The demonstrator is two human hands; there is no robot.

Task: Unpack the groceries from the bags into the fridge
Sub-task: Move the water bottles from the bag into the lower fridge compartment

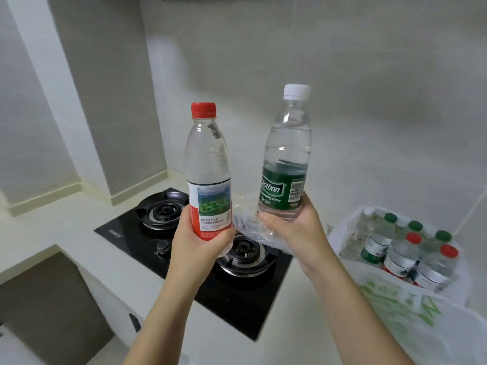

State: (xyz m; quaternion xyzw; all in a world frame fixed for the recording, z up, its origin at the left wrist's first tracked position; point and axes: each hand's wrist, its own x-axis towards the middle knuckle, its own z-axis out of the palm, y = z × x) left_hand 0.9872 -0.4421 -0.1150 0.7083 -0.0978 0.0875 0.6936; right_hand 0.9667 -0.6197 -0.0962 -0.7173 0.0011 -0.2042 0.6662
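Observation:
My left hand [203,243] grips the lower part of a red-capped water bottle [207,164] with a red and white label, held upright above the stove. My right hand [292,227] grips the base of a white-capped water bottle [286,154] with a green label, also upright and slightly higher. A crumpled clear plastic wrap [247,222] lies behind and between my hands. On the counter at the right, a white plastic bag [395,299] with green print holds several more water bottles [411,248] with green and red caps.
A black two-burner gas stove [163,233] is set in the white counter [79,233] below my hands. Grey tiled walls close in the corner behind it. An open recess sits under the counter at lower left. No fridge is in view.

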